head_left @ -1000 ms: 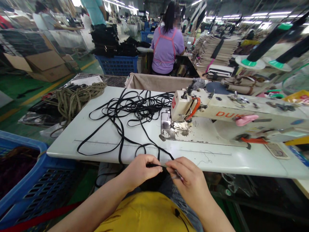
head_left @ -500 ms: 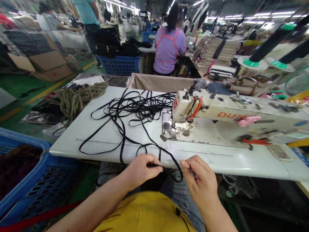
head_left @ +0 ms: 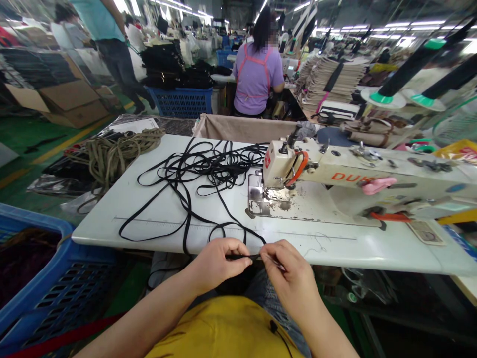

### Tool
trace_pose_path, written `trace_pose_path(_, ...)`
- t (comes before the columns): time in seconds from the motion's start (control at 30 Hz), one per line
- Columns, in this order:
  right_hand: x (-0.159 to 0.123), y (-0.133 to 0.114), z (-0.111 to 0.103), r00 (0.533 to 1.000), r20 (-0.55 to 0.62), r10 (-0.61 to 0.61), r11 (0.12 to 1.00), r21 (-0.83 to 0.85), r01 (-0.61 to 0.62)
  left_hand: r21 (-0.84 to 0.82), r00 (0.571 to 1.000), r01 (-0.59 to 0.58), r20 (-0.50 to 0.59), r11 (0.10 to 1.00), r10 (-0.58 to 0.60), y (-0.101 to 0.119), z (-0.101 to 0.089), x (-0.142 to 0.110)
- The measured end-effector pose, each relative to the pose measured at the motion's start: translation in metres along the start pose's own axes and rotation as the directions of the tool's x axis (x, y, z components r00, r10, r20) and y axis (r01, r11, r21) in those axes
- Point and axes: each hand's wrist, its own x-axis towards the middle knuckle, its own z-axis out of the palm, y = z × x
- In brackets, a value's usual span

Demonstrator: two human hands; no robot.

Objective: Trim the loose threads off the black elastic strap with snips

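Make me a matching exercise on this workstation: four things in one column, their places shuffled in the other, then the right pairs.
Things
1. Tangled narrow black fabric strap
2. Heaped olive-brown fabric straps
3. White metal sewing machine with orange lettering
4. Large blue plastic basket with slotted sides

Places
A. At the far left edge of the smooth white tabletop
B. Lower left of the picture, its rim lower than the tabletop's far edge
C. Looped over the tabletop, one stretch between the left hand and right hand
D. On the right part of the tabletop

Pairs: 1-C, 2-A, 3-D, 4-B
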Motion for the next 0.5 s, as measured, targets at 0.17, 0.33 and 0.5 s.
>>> trace_pose_path(0.17, 0.001, 0.019, -0.005, 0.964, -0.197, 0.181, 0.977, 0.151, -0.153, 0.021, 0.999, 0.025, -0.026, 0.999, -0.024, -0.003, -0.001, 0.001)
trace_pose_path(0.33, 0.000, 0.016, -0.007, 0.992, 0.001, 0.123, 0.980, 0.158, -0.121, 0.006, 0.999, 0.023, -0.030, 1.000, -0.023, -0.003, 0.000, 0.002)
trace_pose_path(0.5, 0.000, 0.008, 0.004, 0.973, 0.103, 0.204, 0.943, 0.246, -0.224, -0.022, 0.999, -0.010, 0.034, 1.000, 0.011, -0.001, 0.001, 0.001)
